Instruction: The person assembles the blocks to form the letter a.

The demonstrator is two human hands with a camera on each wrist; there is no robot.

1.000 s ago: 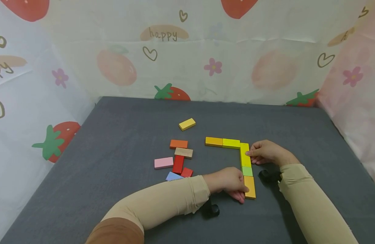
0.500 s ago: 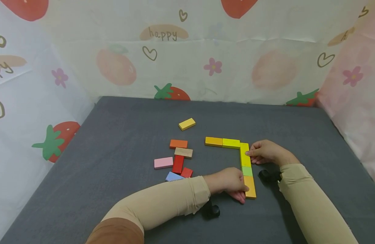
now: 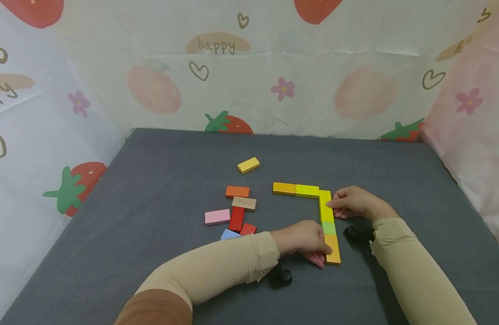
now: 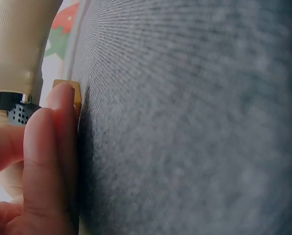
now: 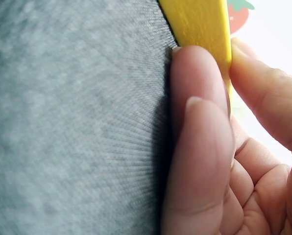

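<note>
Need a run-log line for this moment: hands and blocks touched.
left hand: touches amber block, column's near end | right hand: touches corner yellow block | green block: between those two blocks

The right hand's grip [image 5: 241, 171] held a yellow block [image 5: 200, 27] at the upper edge of view, the thumb touching its right edge and one fingertip against its near face. Another finger overlapped that one lower down. Left of them stretched the grey counter [image 5: 77, 122]; a blurred strawberry print [image 5: 237, 18] showed top right.
</note>
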